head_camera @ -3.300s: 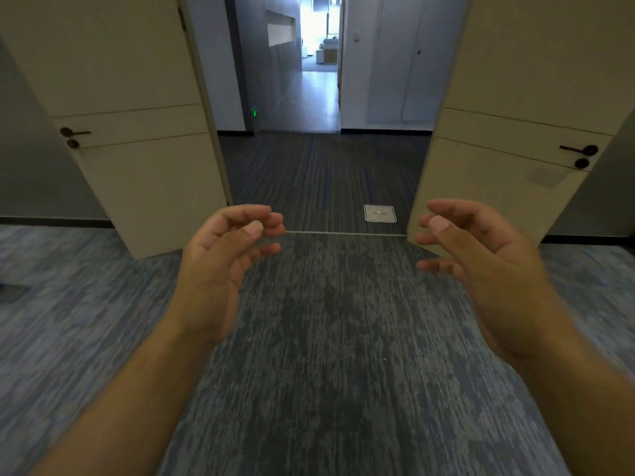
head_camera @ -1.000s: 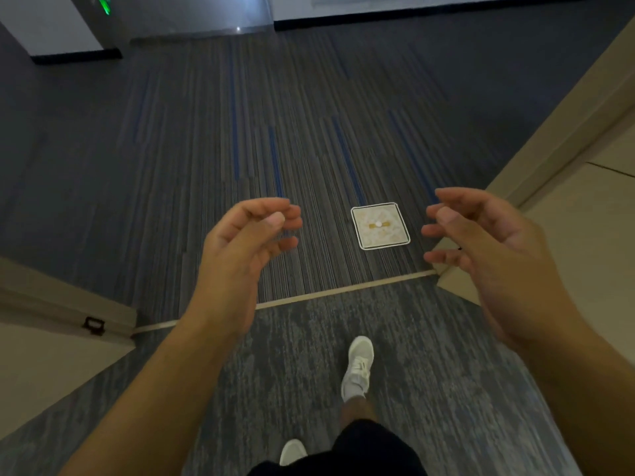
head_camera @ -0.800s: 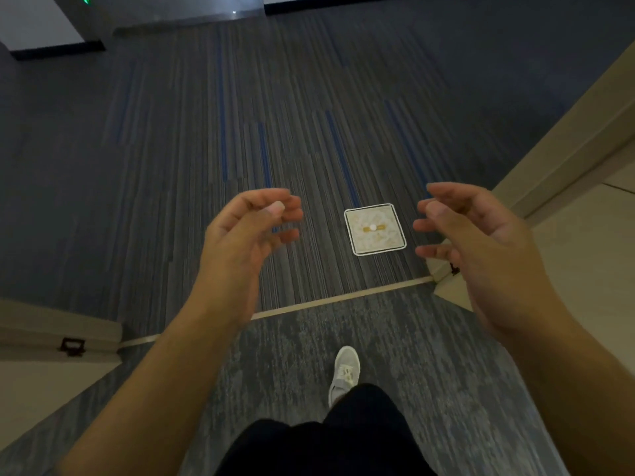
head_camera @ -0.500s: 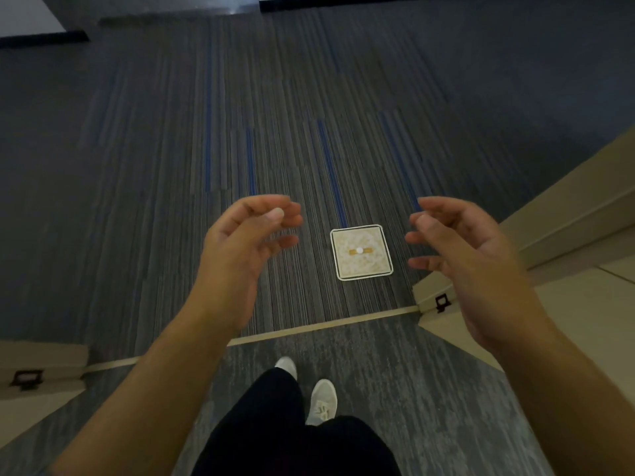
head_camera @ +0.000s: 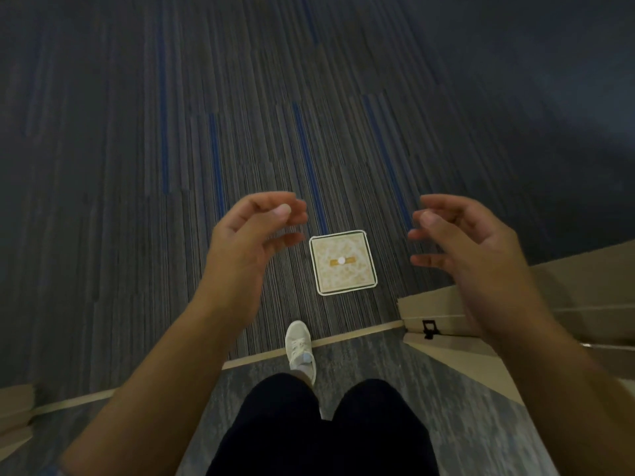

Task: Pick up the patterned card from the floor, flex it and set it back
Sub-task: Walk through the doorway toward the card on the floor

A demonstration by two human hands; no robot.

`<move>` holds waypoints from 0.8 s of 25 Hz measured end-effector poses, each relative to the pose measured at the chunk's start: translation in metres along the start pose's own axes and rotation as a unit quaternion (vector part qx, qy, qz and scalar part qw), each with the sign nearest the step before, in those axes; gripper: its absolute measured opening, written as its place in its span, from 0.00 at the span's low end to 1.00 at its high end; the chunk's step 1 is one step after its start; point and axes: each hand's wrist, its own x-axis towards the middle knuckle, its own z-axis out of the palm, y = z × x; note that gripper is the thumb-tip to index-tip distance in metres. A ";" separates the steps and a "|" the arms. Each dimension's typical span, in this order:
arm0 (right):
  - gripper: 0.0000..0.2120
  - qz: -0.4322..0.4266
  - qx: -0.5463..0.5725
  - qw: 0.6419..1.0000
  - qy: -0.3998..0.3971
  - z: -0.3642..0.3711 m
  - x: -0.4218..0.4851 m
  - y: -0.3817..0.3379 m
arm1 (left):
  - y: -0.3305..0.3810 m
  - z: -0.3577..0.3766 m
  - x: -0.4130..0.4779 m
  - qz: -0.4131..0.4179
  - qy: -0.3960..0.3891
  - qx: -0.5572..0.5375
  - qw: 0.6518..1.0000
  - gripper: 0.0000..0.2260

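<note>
The patterned card (head_camera: 342, 262) lies flat on the dark striped carpet, a cream square with a white border and a small white dot on a gold bar at its middle. My left hand (head_camera: 245, 249) hovers to the card's left, fingers curled and apart, holding nothing. To the right of the card, my right hand (head_camera: 470, 250) is raised the same way, also empty. Both hands are well above the floor and neither touches the card.
A beige door's bottom edge (head_camera: 446, 314) juts in at the right, close to the card. A pale threshold strip (head_camera: 357, 333) crosses the floor just below the card. My white shoe (head_camera: 300, 348) stands on the strip, with my dark trouser legs (head_camera: 319, 431) below.
I have walked forward and tilted my view down, so the card now sits between my hands and closer to my feet. Both hands stay raised and empty.
</note>
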 end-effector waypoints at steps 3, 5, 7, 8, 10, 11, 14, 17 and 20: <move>0.07 0.019 -0.007 1.000 -0.002 0.001 0.054 0.007 | -0.012 0.014 0.056 -0.019 -0.001 0.015 1.000 0.07; 0.07 0.038 -0.013 0.999 -0.001 0.001 0.088 0.021 | -0.029 0.021 0.088 -0.034 0.007 0.011 0.999 0.07; 0.07 0.057 -0.016 0.998 -0.001 0.002 0.130 0.046 | -0.061 0.026 0.121 -0.054 0.024 0.009 0.998 0.07; 0.07 0.064 -0.016 0.998 -0.002 0.002 0.149 0.061 | -0.079 0.029 0.135 -0.065 0.032 0.014 0.997 0.07; 0.07 0.088 -0.024 0.996 -0.005 0.005 0.191 0.102 | -0.125 0.032 0.162 -0.100 0.059 0.023 0.993 0.07; 0.06 0.097 -0.030 0.995 -0.005 0.008 0.214 0.128 | -0.154 0.032 0.177 -0.116 0.076 0.025 0.990 0.07; 0.05 0.132 -0.043 0.990 -0.008 0.015 0.285 0.226 | -0.257 0.025 0.225 -0.158 0.129 0.019 0.979 0.05; 0.04 0.171 -0.064 0.983 -0.025 0.027 0.343 0.338 | -0.370 0.007 0.268 -0.189 0.191 0.008 0.963 0.04; 0.03 0.203 -0.094 0.974 -0.040 0.035 0.388 0.448 | -0.480 -0.017 0.302 -0.229 0.242 0.012 0.943 0.06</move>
